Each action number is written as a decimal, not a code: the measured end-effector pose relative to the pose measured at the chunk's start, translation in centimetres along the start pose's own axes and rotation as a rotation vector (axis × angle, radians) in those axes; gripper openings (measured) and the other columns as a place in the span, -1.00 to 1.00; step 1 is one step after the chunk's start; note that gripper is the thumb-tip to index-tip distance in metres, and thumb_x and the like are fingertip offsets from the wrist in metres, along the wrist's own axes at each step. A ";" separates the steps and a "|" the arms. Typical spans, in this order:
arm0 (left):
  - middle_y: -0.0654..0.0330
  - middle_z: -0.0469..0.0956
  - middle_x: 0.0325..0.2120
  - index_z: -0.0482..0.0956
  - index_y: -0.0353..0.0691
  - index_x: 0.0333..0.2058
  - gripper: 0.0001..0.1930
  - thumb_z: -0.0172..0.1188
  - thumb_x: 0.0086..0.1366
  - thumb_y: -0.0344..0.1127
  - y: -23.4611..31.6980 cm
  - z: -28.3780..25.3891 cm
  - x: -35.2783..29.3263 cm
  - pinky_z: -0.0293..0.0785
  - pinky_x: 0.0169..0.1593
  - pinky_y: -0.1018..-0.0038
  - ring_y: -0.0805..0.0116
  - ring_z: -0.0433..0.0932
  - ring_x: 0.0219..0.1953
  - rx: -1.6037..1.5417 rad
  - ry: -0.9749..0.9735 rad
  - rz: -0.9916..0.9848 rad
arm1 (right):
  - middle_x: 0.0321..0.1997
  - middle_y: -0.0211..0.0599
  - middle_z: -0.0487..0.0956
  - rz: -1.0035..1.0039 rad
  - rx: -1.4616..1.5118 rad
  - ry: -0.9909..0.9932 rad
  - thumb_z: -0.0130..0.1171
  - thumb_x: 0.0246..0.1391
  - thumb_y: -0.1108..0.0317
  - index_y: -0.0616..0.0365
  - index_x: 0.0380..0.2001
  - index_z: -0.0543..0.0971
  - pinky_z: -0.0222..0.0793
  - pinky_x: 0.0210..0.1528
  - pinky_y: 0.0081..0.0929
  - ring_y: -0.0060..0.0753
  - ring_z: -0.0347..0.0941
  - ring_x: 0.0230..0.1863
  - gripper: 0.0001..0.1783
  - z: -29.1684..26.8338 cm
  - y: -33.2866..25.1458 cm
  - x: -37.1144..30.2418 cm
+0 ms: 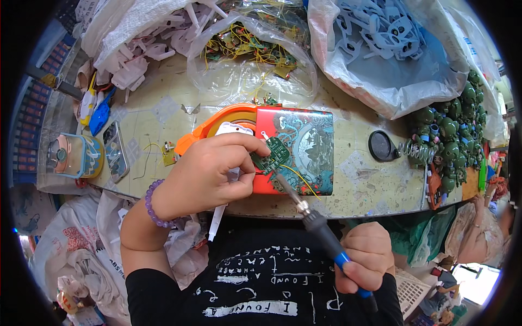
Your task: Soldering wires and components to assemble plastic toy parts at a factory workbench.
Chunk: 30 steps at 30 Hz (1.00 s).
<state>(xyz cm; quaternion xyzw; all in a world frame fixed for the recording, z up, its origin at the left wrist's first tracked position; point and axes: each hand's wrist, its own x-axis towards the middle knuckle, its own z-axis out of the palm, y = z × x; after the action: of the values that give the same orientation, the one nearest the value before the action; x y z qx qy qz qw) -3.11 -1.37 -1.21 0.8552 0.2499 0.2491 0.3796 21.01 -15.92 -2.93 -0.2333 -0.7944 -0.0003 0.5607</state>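
Green circuit board point(279, 153) is over the red patterned box point(318, 157), just right of the left hand's point(217, 165) fingertips and up-left of the right hand point(364, 255). Yellow wire point(299, 178) trails off it to lower right.

Left hand: thumb and forefinger nearly closed, gripping the board by its left edge; back of hand up, forearm in from lower left. It hides part of the white plastic piece point(235, 129) and the orange curved frame point(212, 120).

Right hand: fist closed round the soldering iron point(321, 228), low right; iron slopes up-left, tip at the board's lower edge. Contact: can't tell.

Around: phone point(116, 152) left, metal coil point(416, 151) and black round dish point(382, 145) right, clear bag point(198, 73) of wired boards behind.
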 end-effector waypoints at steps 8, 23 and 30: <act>0.10 0.61 -0.25 0.48 -0.31 -0.57 -0.91 0.23 -0.07 -0.57 0.2 0.0 -0.2 0.54 -0.12 0.41 0.23 0.61 -0.20 -0.005 -0.006 -0.001 | -0.60 -0.37 0.43 0.127 -0.194 0.308 -0.06 0.27 0.04 0.13 -0.23 0.35 0.23 -0.70 -0.49 -0.42 0.34 -0.69 -0.65 -1.6 -0.8 -2.3; 0.06 0.61 -0.28 0.55 -0.30 -0.52 -0.94 0.23 -0.05 -0.51 1.5 -0.1 0.3 0.52 -0.14 0.40 0.22 0.61 -0.26 0.026 0.000 -0.016 | -0.63 -0.43 0.26 0.569 -0.922 1.023 -0.06 0.24 0.17 0.17 -0.49 0.40 0.04 -0.60 -0.68 -0.62 0.16 -0.65 -0.67 -19.0 -0.6 -5.2; 0.07 0.62 -0.31 0.53 -0.34 -0.51 -0.92 0.24 -0.04 -0.55 1.1 -0.2 0.9 0.53 -0.18 0.42 0.22 0.62 -0.30 0.058 0.006 -0.003 | -0.58 -0.54 0.36 0.761 -0.693 0.974 0.04 0.22 0.23 0.08 -0.45 0.47 -0.01 -0.61 -0.73 -0.77 0.14 -0.63 -0.79 -23.5 2.9 -4.3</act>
<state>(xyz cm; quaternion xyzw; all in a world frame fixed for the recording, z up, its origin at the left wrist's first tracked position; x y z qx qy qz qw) -2.32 -1.35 0.00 0.8646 0.2594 0.2439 0.3545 44.17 -21.13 1.18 -0.6332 -0.2707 -0.1616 0.7069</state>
